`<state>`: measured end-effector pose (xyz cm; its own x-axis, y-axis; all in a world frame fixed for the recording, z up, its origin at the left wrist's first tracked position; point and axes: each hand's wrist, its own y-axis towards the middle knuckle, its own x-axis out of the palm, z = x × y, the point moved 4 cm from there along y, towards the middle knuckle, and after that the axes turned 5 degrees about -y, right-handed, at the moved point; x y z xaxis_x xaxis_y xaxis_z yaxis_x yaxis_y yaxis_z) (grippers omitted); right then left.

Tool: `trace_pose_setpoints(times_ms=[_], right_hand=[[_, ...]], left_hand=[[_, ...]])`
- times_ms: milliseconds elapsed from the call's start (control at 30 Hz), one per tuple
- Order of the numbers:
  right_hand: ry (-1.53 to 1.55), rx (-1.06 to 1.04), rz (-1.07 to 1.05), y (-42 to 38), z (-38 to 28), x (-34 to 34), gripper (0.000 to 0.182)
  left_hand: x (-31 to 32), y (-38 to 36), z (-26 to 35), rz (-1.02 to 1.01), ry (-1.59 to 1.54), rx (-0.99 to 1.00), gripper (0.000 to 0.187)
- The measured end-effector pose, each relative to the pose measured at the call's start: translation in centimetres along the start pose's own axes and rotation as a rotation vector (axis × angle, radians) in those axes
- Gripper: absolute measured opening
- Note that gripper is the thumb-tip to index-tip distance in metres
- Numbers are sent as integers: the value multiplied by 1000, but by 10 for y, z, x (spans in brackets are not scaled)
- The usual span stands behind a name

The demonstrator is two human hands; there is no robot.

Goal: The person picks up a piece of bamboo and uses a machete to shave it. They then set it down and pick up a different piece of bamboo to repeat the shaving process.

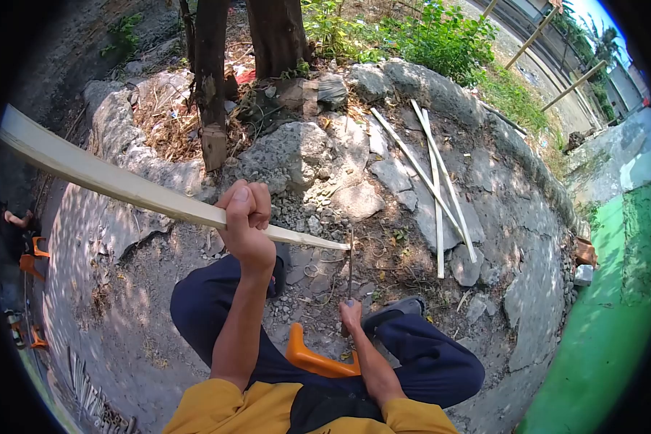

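Note:
My left hand point(246, 217) is closed around a long pale strip of split wood or bamboo point(116, 179), which runs from the upper left down toward the middle. The narrow far end of the strip meets the dark blade of a long knife point(351, 264), seen nearly edge-on. Low in the middle, my right hand point(351, 315) wraps round the knife's handle, with the blade pointing away from me. Several finished-looking pale strips point(430, 177) lie crossed on the broken concrete beyond my right hand. Part of an orange plastic stool point(318, 358) shows between my legs.
Rough broken concrete point(499, 289) and loose rubble surround my feet. Tree trunks point(278, 36) rise at the back, with a green bush point(445, 40) beside them. A green painted surface point(593, 325) edges the right. Another person's leg point(16, 219) and orange seats point(32, 264) show far left.

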<state>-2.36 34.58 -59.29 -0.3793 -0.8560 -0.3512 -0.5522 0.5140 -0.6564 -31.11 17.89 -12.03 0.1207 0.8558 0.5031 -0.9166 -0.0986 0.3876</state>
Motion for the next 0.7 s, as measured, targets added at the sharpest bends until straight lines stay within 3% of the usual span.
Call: trace_pose_setpoints(times_ms=[167,367,433,467,600,700], right_hand=[[-111,17,10,-4,-29,-18,19],[-26,-211,68,13,-40,-42,10],[292,-29,-131,-2,-82,-58,14],[332,20,-192,-14,-103,-69,15],[380,77,-171,-30,-142,-113,10],[406,51,-143,-50,-169,-146,8]], left_hand=[[5,2,0,16,-49,-29,36],[-1,7,-7,42,-35,-49,35],[5,7,-4,157,-39,-68,26],[1,7,-12,105,-26,-60,23],[10,1,-12,18,220,-202,41],[30,-18,-12,-97,406,-223,37]])
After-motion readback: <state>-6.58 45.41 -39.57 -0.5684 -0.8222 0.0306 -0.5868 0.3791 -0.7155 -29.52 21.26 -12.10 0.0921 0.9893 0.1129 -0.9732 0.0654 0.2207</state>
